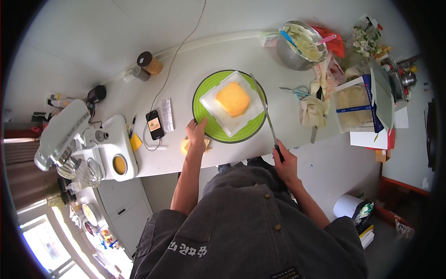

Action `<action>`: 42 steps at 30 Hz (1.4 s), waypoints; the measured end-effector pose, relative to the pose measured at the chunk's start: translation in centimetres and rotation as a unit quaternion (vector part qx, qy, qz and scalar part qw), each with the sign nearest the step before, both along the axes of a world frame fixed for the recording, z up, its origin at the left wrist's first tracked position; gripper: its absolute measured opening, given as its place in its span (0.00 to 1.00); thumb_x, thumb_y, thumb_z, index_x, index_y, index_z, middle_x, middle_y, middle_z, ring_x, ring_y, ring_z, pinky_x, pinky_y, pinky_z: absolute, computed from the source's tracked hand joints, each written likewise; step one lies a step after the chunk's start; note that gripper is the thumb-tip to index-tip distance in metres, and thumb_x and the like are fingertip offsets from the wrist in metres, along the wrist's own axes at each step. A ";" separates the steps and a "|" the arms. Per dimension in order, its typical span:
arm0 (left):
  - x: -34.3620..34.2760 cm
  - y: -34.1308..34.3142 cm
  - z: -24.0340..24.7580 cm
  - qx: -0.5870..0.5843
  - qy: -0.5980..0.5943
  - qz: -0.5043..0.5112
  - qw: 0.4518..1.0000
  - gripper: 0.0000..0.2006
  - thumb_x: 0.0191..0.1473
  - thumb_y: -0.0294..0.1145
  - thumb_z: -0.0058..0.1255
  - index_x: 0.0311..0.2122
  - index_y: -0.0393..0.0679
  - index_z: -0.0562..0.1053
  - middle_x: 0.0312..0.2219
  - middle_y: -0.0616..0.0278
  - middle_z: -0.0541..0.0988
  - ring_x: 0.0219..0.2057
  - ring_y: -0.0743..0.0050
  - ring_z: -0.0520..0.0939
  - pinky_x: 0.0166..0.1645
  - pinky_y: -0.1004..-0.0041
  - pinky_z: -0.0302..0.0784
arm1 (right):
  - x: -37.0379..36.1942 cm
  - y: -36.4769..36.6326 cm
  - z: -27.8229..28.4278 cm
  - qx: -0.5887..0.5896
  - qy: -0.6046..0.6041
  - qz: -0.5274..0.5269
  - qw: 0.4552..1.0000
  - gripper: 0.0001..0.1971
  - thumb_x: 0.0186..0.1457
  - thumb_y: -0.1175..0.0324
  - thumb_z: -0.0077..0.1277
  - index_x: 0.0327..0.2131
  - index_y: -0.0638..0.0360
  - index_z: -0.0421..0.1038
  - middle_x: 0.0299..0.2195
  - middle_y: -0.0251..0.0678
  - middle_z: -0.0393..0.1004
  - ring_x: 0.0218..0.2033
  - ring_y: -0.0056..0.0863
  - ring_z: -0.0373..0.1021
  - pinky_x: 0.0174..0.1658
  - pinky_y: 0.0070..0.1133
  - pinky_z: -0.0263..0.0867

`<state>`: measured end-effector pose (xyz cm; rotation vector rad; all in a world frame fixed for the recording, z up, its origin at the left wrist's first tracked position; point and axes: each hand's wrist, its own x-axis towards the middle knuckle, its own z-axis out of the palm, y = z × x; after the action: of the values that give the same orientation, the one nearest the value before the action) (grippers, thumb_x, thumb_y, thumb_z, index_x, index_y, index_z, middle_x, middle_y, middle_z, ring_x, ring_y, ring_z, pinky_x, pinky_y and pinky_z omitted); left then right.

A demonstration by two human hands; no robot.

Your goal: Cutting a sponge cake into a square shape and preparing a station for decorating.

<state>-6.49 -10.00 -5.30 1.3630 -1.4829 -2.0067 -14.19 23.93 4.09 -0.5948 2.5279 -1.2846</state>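
Observation:
A square white board [219,123] lies turned cornerwise on a round green turntable [206,80]. On the board sits a yellow sponge cake [232,99] with rounded corners. My left hand [197,133] is at the turntable's near left edge, fingers closed on its rim. My right hand [286,163] grips the black handle of a long knife [265,109]. The blade points away from me, over the turntable's right side, apart from the cake. Cake trimmings [185,146] lie on the table beside my left hand, partly hidden by it.
A white stand mixer [65,135] and a phone [154,124] are at left, with a cable running past two jars [149,63]. At right are a metal bowl of cream [297,51] with spatulas, scissors [297,91], a cloth [314,111] and an open box [355,104].

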 end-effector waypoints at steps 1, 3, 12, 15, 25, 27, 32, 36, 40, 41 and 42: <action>0.0 0.5 0.1 -0.001 0.001 -0.007 1.000 0.16 0.60 0.32 0.60 0.48 0.32 0.74 0.40 0.53 0.82 0.40 0.63 0.85 0.40 0.68 0.81 | 0.0 0.1 -0.1 0.006 0.010 0.000 1.000 0.20 0.62 0.72 0.55 0.57 0.63 0.72 0.41 0.53 0.81 0.40 0.46 0.80 0.41 0.29 0.75; 0.5 1.8 0.6 0.041 -0.054 0.007 0.998 0.15 0.60 0.32 0.60 0.47 0.34 0.74 0.40 0.52 0.82 0.39 0.64 0.85 0.38 0.67 0.82 | 0.2 0.1 0.4 0.008 0.013 -0.017 1.000 0.19 0.62 0.72 0.55 0.57 0.62 0.72 0.41 0.53 0.81 0.38 0.47 0.80 0.40 0.30 0.75; 2.1 3.8 1.2 0.096 0.053 -0.003 0.994 0.23 0.54 0.22 0.62 0.54 0.34 0.67 0.47 0.49 0.79 0.45 0.58 0.84 0.49 0.62 0.84 | 0.5 -2.6 0.5 0.031 0.123 0.012 0.992 0.19 0.62 0.70 0.56 0.57 0.57 0.73 0.28 0.44 0.78 0.24 0.45 0.75 0.28 0.34 0.71; 1.7 4.9 1.3 0.101 0.033 -0.031 0.994 0.23 0.54 0.17 0.60 0.55 0.37 0.67 0.47 0.51 0.80 0.46 0.57 0.84 0.51 0.61 0.84 | 0.4 -3.5 0.7 0.027 0.122 0.024 0.992 0.20 0.62 0.69 0.55 0.57 0.57 0.73 0.26 0.43 0.77 0.22 0.43 0.74 0.26 0.35 0.69; 1.8 8.3 4.0 -0.049 -0.120 -0.011 0.991 0.32 0.52 0.24 0.66 0.60 0.32 0.64 0.51 0.44 0.74 0.51 0.56 0.79 0.55 0.57 0.78 | -0.2 -4.8 1.5 0.058 0.073 0.074 0.993 0.20 0.62 0.71 0.55 0.58 0.58 0.72 0.29 0.46 0.78 0.27 0.46 0.75 0.31 0.35 0.71; 1.7 8.5 5.2 -0.203 -0.175 0.014 0.963 0.30 0.54 0.24 0.61 0.61 0.33 0.66 0.53 0.44 0.74 0.53 0.50 0.77 0.57 0.56 0.73 | -0.2 -4.7 0.6 0.051 0.095 0.073 0.991 0.20 0.62 0.70 0.54 0.57 0.57 0.72 0.26 0.44 0.76 0.24 0.44 0.74 0.28 0.35 0.69; -3.8 5.9 9.1 -0.650 -0.002 -0.223 0.727 0.18 0.56 0.18 0.51 0.53 0.31 0.74 0.56 0.44 0.74 0.59 0.44 0.74 0.62 0.54 0.71 | -0.7 -4.7 0.8 0.047 0.120 0.086 0.988 0.20 0.63 0.69 0.54 0.57 0.56 0.73 0.22 0.41 0.74 0.20 0.43 0.72 0.25 0.36 0.68; -8.5 5.6 8.7 -0.682 -0.009 -0.251 0.687 0.17 0.58 0.21 0.51 0.53 0.30 0.73 0.57 0.42 0.74 0.62 0.42 0.72 0.63 0.55 0.71 | -1.0 -4.5 1.2 0.061 0.098 0.102 0.988 0.20 0.62 0.70 0.54 0.58 0.58 0.72 0.25 0.44 0.76 0.23 0.45 0.73 0.28 0.36 0.69; -9.8 6.0 7.6 -0.680 -0.038 -0.262 0.684 0.19 0.60 0.25 0.51 0.55 0.30 0.70 0.57 0.39 0.72 0.62 0.38 0.71 0.64 0.54 0.70 | -1.1 -4.3 1.7 0.077 0.079 0.104 0.988 0.20 0.62 0.71 0.55 0.58 0.59 0.72 0.27 0.46 0.77 0.26 0.47 0.75 0.30 0.37 0.70; -9.9 6.1 7.4 -0.679 -0.045 -0.260 0.685 0.19 0.61 0.26 0.52 0.55 0.30 0.70 0.58 0.38 0.72 0.62 0.37 0.71 0.65 0.54 0.70 | -1.2 -4.2 1.7 0.078 0.078 0.102 0.989 0.20 0.62 0.71 0.55 0.58 0.59 0.72 0.27 0.46 0.77 0.26 0.47 0.75 0.30 0.37 0.70; -10.0 6.2 7.2 -0.679 -0.043 -0.262 0.685 0.19 0.61 0.26 0.52 0.55 0.30 0.70 0.58 0.38 0.72 0.62 0.37 0.71 0.65 0.54 0.70 | -1.3 -4.1 1.7 0.069 0.080 0.104 0.989 0.20 0.62 0.71 0.55 0.58 0.59 0.72 0.27 0.46 0.77 0.25 0.47 0.74 0.30 0.36 0.70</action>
<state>-16.44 -3.81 1.88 0.3275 -2.6510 -0.4053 -15.47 19.85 5.78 -0.9356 2.5710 -1.0182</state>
